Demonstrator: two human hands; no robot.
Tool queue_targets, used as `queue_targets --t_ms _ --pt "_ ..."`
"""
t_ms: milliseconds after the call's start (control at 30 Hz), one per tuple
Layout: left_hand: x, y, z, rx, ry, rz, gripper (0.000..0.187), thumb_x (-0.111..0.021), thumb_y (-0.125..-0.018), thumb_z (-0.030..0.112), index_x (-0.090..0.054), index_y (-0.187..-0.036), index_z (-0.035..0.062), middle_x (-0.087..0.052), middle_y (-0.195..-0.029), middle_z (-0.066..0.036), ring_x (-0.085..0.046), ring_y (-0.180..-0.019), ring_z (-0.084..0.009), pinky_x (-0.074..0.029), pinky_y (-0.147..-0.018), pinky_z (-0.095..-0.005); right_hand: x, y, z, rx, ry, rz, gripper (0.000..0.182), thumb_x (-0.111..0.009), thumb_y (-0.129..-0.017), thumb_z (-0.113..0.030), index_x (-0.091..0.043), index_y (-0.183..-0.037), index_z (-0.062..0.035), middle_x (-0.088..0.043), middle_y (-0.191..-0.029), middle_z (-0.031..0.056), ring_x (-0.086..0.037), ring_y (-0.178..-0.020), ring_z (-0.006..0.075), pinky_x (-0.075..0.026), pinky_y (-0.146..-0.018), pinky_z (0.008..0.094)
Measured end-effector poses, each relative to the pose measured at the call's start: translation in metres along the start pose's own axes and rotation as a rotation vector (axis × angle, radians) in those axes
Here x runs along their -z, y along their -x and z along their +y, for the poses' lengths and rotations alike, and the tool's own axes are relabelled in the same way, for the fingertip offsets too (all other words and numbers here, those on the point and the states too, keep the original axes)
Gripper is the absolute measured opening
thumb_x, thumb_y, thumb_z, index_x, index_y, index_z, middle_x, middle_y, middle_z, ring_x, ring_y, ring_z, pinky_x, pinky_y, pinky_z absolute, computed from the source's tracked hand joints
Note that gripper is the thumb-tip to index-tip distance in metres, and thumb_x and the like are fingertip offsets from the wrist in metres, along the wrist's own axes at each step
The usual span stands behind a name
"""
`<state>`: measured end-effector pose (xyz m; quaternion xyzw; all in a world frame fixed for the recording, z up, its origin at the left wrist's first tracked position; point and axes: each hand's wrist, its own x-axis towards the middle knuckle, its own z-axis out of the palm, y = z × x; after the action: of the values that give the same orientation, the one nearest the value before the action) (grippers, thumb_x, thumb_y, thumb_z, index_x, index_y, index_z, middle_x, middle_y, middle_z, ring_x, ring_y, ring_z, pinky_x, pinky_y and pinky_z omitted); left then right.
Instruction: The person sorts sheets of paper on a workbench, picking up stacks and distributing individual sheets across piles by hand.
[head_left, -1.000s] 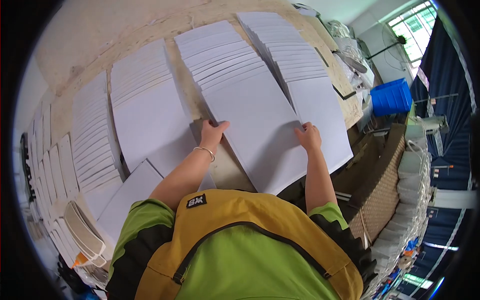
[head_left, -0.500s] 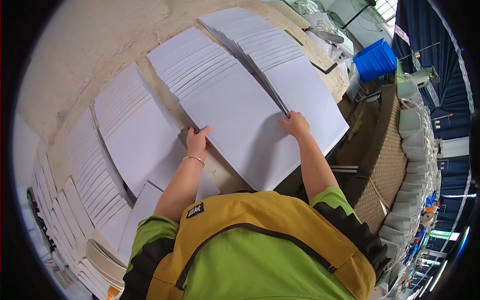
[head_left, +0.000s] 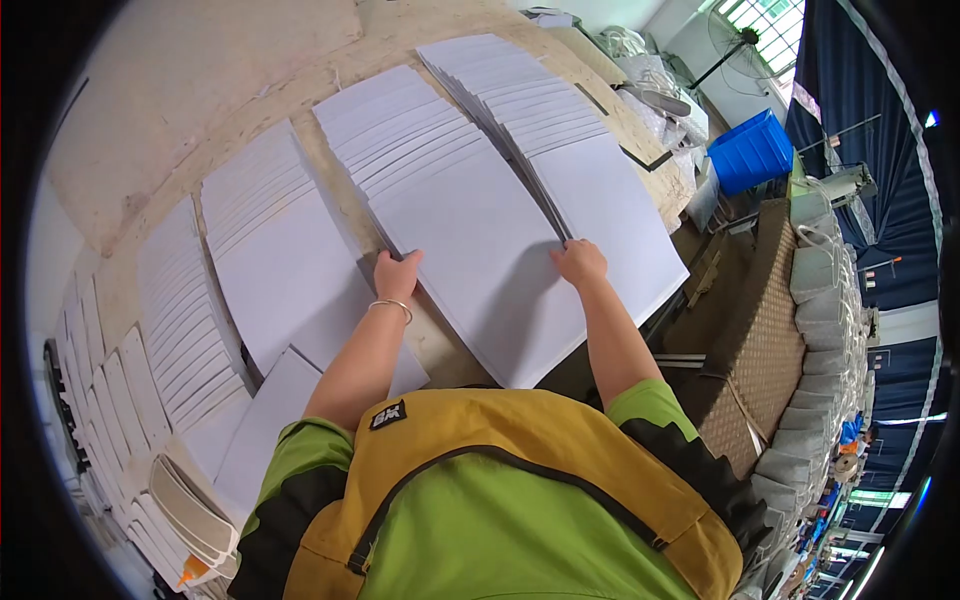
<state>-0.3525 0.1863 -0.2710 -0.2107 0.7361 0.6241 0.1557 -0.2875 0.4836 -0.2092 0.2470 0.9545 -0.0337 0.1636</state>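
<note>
"What's on that worktop (head_left: 445,340)?"

"Stacks of white sheets; one stack (head_left: 470,230), second from the right, reaches its near edge. Left hand (head_left: 398,277) and right hand (head_left: 582,263) flank it, fingers partly bent – tips hidden, so I can't tell their hold. I'd press both sides evenly."

"Anything changed?"

"Same two edges as a second ago – just the view swung."

A workshop or small factory floor was shown, as indicated by the worn work table (head_left: 232,100) spread with overlapping white sheets (head_left: 450,215), plus the standing fan (head_left: 748,38), blue bin (head_left: 750,152), long dark curtains (head_left: 880,110) and bundled white stacks (head_left: 815,330) alongside.
</note>
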Motion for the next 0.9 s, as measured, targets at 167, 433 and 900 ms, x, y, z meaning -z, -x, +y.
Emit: queue_targets --t_ms 167,433,900 --pt "0.011 0.039 0.040 0.127 -0.233 -0.065 0.058 -0.067 -0.072 0.026 -0.045 -0.112 -0.0090 -0.060 -0.093 -0.021 -0.060 -0.084 -0.0316 -0.048 -0.075 -0.0372 -0.012 0.013 -0.008 0.098 -0.049 0.254 0.032 -0.055 -0.080 -0.022 -0.056 -0.111 -0.0111 -0.056 -0.109 0.0080 -0.052 -0.102 0.0283 -0.045 -0.083 0.0416" --pt "0.015 0.080 0.018 -0.511 -0.741 0.129 0.058 -0.065 -0.075 0.025 -0.040 -0.120 -0.0024 -0.059 -0.099 -0.019 -0.062 -0.077 -0.0288 -0.050 -0.065 -0.0377 -0.063 0.011 -0.003 0.461 -0.310 0.689 0.038 -0.052 -0.074 -0.011 -0.055 -0.111 -0.0092 -0.055 -0.109 0.0124 -0.051 -0.101 0.0318 -0.040 -0.088 0.0435" --pt "0.212 0.234 -0.107 -0.096 -1.259 0.627 0.076 -0.068 -0.072 0.043 -0.035 -0.133 0.0103 -0.027 -0.138 -0.019 -0.029 -0.126 -0.0359 -0.028 -0.099 -0.0506 -0.064 0.023 -0.029 0.577 -0.215 0.693 0.039 -0.056 -0.082 -0.023 -0.052 -0.117 -0.0058 -0.052 -0.120 0.0144 -0.049 -0.105 0.0318 -0.040 -0.089 0.0408"
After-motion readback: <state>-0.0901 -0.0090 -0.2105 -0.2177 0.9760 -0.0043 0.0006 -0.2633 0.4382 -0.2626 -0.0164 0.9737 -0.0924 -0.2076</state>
